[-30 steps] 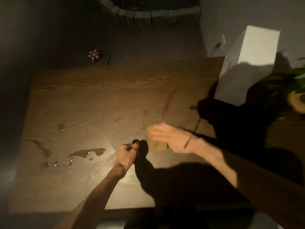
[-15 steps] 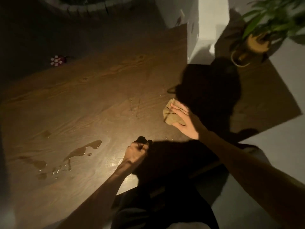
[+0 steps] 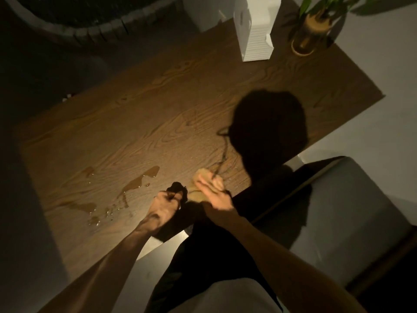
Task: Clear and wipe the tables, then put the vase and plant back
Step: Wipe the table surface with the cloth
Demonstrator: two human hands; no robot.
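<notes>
While right hand (image 3: pixel 215 195) presses cloth (image 3: pixel 199 184) near table (image 3: pixel 158 123) edge, left hand (image 3: pixel 164 202) clenched on dark object (image 3: pixel 177 188): spill (image 3: pixel 135 184) unwiped, risks dripping off.

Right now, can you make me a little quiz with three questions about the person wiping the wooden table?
1. True or false: the right hand presses a tan cloth on the brown wooden table.
2. Which side of the cloth is the spilled liquid puddle on? A) the person's left B) the person's right
3. Fill in: the green plant in a golden pot stands beside a tall ____ box.

Key: 1 true; 2 A; 3 white. The left hand is fisted; what it grips is too dark to tell.
</notes>
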